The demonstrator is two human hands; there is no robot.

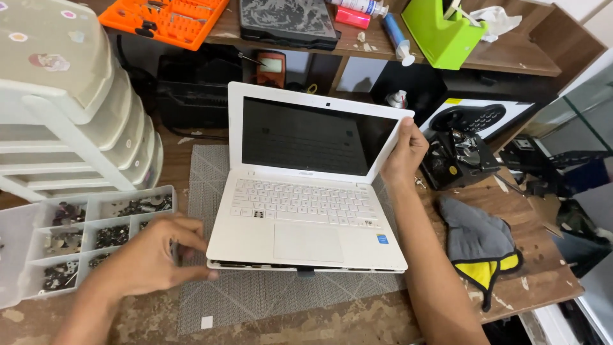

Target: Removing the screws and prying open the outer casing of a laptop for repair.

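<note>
**White laptop open on the mat, both hands at its edges**

Open on a grey woven mat (255,294), in the middle of a scarred wooden bench (543,255): a small white laptop (306,217), glossy plastic shell, dark blank screen, flat white keys, smooth rectangular touchpad. Near edge lifted slightly off its base, a thin dark gap visible along the seam.

Left hand (153,255) at the near left corner of the laptop, fingers curled, fingertips touching the corner edge; clamped or merely resting, cannot tell. Right hand (403,153) at the far right, thumb and fingers closed on the right edge of the lid, holding the screen upright.

To the left, just beside the mat, a clear plastic compartment box (89,236) with small dark metal screws and parts sorted in its square cells. Behind that, a stack of cream plastic drawers (70,121) with rounded fronts.

To the right, a crumpled grey and yellow cloth (482,246), soft and folded on itself, and farther off a black opened device (456,158) with metal parts exposed. On the far shelf, an orange tool case (163,19) and a lime green tape dispenser (440,32).
</note>
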